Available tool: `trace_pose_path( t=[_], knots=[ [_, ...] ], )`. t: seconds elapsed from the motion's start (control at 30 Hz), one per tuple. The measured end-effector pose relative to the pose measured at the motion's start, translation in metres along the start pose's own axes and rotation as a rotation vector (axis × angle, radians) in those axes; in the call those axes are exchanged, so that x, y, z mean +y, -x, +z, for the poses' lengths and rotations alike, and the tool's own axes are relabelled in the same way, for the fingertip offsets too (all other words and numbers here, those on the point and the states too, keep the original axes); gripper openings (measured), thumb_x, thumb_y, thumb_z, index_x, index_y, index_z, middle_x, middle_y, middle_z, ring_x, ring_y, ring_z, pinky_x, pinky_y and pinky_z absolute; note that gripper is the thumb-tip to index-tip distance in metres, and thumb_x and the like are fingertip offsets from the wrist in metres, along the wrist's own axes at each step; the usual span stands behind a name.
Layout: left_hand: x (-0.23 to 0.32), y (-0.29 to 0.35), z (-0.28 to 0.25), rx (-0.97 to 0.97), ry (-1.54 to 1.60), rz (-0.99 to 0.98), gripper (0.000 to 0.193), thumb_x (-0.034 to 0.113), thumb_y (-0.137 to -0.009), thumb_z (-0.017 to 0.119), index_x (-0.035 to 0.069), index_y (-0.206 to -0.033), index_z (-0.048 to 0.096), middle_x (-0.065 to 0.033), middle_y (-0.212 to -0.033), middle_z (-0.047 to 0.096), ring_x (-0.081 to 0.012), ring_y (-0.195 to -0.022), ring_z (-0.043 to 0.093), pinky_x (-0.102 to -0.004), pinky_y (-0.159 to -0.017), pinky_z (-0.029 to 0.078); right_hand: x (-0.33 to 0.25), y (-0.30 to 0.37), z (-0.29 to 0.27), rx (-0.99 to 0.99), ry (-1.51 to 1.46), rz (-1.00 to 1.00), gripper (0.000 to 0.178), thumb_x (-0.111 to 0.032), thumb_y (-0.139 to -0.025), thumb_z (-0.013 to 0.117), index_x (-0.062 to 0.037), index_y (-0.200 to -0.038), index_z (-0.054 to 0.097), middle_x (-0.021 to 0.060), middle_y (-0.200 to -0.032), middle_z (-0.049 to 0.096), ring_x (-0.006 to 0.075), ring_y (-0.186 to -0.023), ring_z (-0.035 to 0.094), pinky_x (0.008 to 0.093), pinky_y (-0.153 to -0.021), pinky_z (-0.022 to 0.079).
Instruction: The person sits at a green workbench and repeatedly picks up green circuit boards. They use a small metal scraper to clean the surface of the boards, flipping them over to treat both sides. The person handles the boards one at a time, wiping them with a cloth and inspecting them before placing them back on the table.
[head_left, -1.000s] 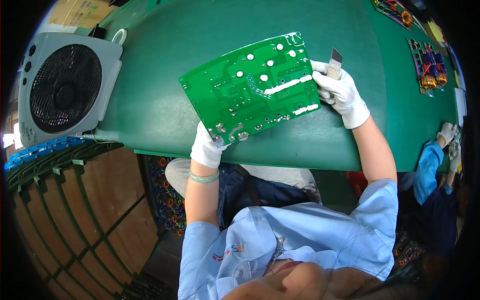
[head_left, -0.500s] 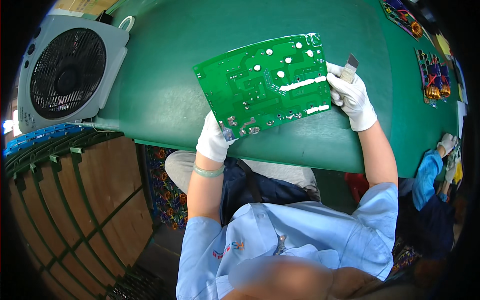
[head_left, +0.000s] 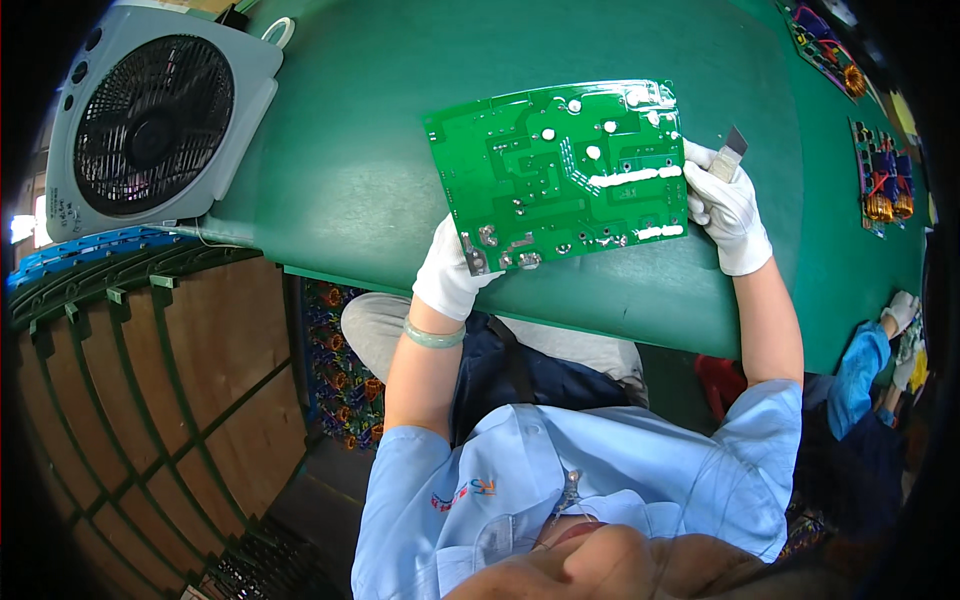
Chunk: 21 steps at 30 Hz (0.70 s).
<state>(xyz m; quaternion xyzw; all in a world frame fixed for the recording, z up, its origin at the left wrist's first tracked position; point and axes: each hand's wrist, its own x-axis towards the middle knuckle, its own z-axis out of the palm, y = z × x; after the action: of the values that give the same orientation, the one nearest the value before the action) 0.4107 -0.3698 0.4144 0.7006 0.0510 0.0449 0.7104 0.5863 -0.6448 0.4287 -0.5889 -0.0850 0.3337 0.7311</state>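
the green circuit board (head_left: pixel 545 180) spans both hands over the tabletop (head_left: pixel 340 130), long axis left-right; the left hand (head_left: pixel 450 275) grasps its lower-left corner, the right hand (head_left: pixel 735 220) its right edge, fingers also clasping a flat-bladed tool (head_left: pixel 730 155) just beside it.

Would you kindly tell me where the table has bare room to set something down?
The green table is bare between the fan and the held circuit board, beyond that board, and between the right hand and the coil-bearing boards. It is crowded toward the right edge, where those boards lie.
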Motion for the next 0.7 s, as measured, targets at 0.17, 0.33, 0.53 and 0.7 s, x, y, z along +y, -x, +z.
trace_pose_path(
  t=[0.17, 0.33, 0.53, 0.7],
  knots=[
    [-0.012, 0.001, -0.002, 0.022, 0.146, -0.084, 0.042, 0.024, -0.102, 0.041, -0.003, -0.132, 0.051, -0.0197, -0.126, 0.06, -0.0337, -0.106, 0.065, -0.0466, -0.082, 0.059, -0.001, 0.0, -0.002, -0.053, -0.033, -0.001, 0.04, -0.015, -0.09, 0.062, 0.0043, -0.126, 0.062, 0.0028, -0.095, 0.068, 0.003, -0.054, 0.042, 0.0195, -0.045, 0.028],
    [-0.017, -0.002, -0.004, 0.093, 0.81, -0.29, 0.043, 0.024, -0.102, 0.042, -0.006, -0.133, 0.05, -0.0194, -0.127, 0.061, -0.0311, -0.106, 0.066, -0.0419, -0.083, 0.059, -0.001, 0.001, -0.004, -0.064, -0.036, -0.012, 0.036, -0.013, -0.088, 0.061, 0.0063, -0.119, 0.066, 0.005, -0.096, 0.065, 0.0054, -0.054, 0.043, 0.0209, -0.046, 0.029],
    [-0.016, 0.0, -0.003, -0.013, 0.186, -0.06, 0.042, 0.022, -0.102, 0.041, -0.006, -0.132, 0.05, -0.0194, -0.125, 0.061, -0.0316, -0.101, 0.068, -0.0404, -0.081, 0.06, -0.002, 0.004, -0.01, -0.151, -0.068, 0.0, 0.034, -0.012, -0.087, 0.062, 0.0078, -0.114, 0.067, 0.0054, -0.094, 0.061, 0.0067, -0.054, 0.042, 0.0221, -0.047, 0.029],
    [-0.032, 0.008, -0.01, 0.045, 0.214, -0.096, 0.039, 0.02, -0.102, 0.041, -0.004, -0.132, 0.051, -0.0187, -0.125, 0.061, -0.0326, -0.106, 0.065, -0.0454, -0.086, 0.059, 0.004, 0.001, -0.013, -0.14, -0.095, 0.003, 0.03, -0.011, -0.085, 0.065, 0.0077, -0.109, 0.068, 0.0058, -0.088, 0.06, 0.0078, -0.052, 0.043, 0.0233, -0.047, 0.029]
  ],
)
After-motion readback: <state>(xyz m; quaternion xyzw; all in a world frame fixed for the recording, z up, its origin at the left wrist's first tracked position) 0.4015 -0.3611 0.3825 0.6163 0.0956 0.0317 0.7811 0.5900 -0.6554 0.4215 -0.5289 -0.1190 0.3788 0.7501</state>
